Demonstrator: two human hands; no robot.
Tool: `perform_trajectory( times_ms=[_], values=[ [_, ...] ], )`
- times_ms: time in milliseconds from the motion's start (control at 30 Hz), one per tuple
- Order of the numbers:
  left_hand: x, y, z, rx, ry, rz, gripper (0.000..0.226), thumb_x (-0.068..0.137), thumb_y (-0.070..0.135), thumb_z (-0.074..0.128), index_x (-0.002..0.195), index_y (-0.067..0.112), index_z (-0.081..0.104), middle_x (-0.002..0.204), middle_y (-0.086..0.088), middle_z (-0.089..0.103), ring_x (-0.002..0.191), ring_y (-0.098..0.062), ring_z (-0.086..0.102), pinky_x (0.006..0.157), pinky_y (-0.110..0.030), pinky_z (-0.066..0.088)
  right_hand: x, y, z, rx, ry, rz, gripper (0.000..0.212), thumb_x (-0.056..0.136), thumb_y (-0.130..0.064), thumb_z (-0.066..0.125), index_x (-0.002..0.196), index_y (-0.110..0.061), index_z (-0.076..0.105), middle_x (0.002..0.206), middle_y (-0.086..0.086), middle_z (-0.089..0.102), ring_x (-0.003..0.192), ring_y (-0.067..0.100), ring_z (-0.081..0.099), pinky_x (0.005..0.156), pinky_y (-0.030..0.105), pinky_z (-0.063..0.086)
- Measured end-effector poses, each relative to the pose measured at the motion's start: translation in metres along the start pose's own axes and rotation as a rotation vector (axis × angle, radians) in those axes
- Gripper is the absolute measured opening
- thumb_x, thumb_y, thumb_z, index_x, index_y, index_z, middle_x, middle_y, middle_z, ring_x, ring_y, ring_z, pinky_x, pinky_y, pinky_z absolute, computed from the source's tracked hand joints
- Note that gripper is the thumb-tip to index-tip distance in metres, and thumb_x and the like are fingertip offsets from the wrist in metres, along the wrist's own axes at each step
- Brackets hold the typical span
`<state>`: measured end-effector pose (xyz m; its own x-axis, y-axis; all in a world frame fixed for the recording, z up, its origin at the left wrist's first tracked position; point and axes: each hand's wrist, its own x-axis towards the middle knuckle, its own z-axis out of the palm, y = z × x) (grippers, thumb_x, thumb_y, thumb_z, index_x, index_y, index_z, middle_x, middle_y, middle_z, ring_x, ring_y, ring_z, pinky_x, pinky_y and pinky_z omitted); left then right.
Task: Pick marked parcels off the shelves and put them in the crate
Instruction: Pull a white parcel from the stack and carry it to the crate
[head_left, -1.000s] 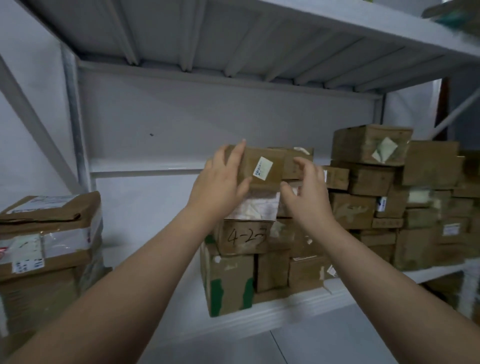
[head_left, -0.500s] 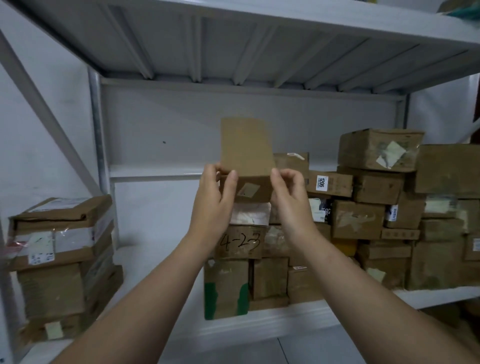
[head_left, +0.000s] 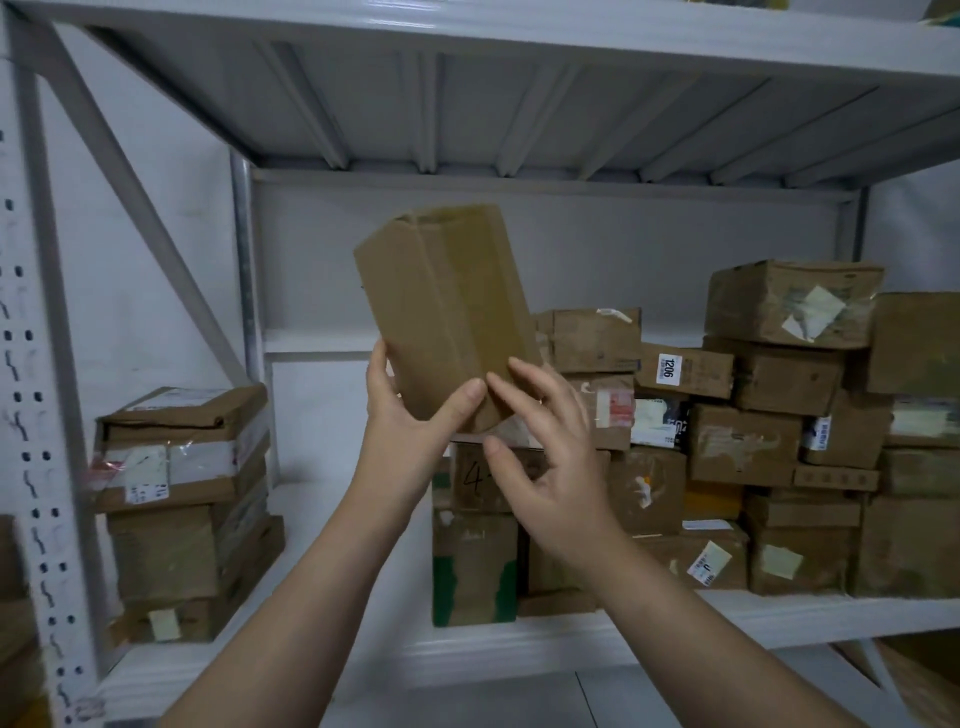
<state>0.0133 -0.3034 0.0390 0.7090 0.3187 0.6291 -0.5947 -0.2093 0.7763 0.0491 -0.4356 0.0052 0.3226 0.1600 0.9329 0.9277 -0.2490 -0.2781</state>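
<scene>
A plain brown cardboard parcel (head_left: 447, 312) stands on end in the air in front of the shelf, tilted slightly left, its taped face toward me. My left hand (head_left: 415, 421) grips its lower left corner, thumb on the front and fingers behind. My right hand (head_left: 545, 462) is at its lower right corner with spread, relaxed fingers, the fingertips just touching the parcel's edge. No label shows on the visible face. The crate is out of view.
A stack of many taped cardboard parcels (head_left: 737, 447) fills the right of the white metal shelf (head_left: 571, 644), one marked "4-" (head_left: 475, 478) behind my hands. Another stack (head_left: 182, 509) sits at the left. A perforated upright (head_left: 47, 415) and diagonal brace stand left.
The parcel has been lifted higher and turned, so its labelled end no longer shows. My right hand has loosened from a grip to spread fingers at the corner.
</scene>
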Motion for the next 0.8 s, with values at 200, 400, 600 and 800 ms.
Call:
perform_trajectory(
  times_ms=[200,400,600,800],
  values=[
    [-0.008,-0.014,-0.029,-0.261,-0.091,-0.017,0.053,0.078,0.046,0.052,0.129,0.031,0.045,0.115,0.010,0.065,0.108,-0.011,0.061,0.090,-0.036,0.051,0.006,-0.014,-0.001,0.369,-0.033,0.262,0.054,0.080,-0.057,0.046,0.132,-0.048,0.035,0.145,-0.018,0.029,0.127,-0.012,0.032,0.098,0.009,0.036],
    [-0.020,-0.012,-0.036,-0.086,0.052,0.007,0.033,0.098,0.033,0.043,0.131,0.029,0.051,0.120,0.007,0.061,0.110,-0.007,0.060,0.096,-0.036,0.050,0.000,-0.022,0.010,0.330,-0.128,0.266,0.065,0.077,-0.051,0.065,0.128,-0.065,0.029,0.148,-0.030,0.006,0.128,-0.024,0.014,0.099,0.002,0.026],
    [-0.024,-0.002,-0.037,-0.007,-0.032,-0.070,0.077,0.070,0.057,0.061,0.138,0.035,0.035,0.117,0.011,0.062,0.097,0.001,0.064,0.078,-0.019,0.051,-0.011,-0.029,0.025,-0.006,-0.059,0.209,0.110,0.063,-0.047,0.082,0.137,-0.051,0.001,0.149,-0.018,0.010,0.136,-0.001,0.006,0.109,0.024,0.016],
    [-0.028,-0.002,-0.041,-0.087,-0.035,-0.051,0.066,0.069,0.044,0.064,0.131,0.027,0.050,0.117,0.005,0.064,0.092,-0.008,0.069,0.068,-0.021,0.056,-0.015,-0.033,0.034,-0.087,-0.043,0.200,0.116,0.060,-0.058,0.079,0.140,-0.044,-0.004,0.147,-0.014,0.013,0.133,0.004,0.007,0.109,0.027,0.015]
  ],
)
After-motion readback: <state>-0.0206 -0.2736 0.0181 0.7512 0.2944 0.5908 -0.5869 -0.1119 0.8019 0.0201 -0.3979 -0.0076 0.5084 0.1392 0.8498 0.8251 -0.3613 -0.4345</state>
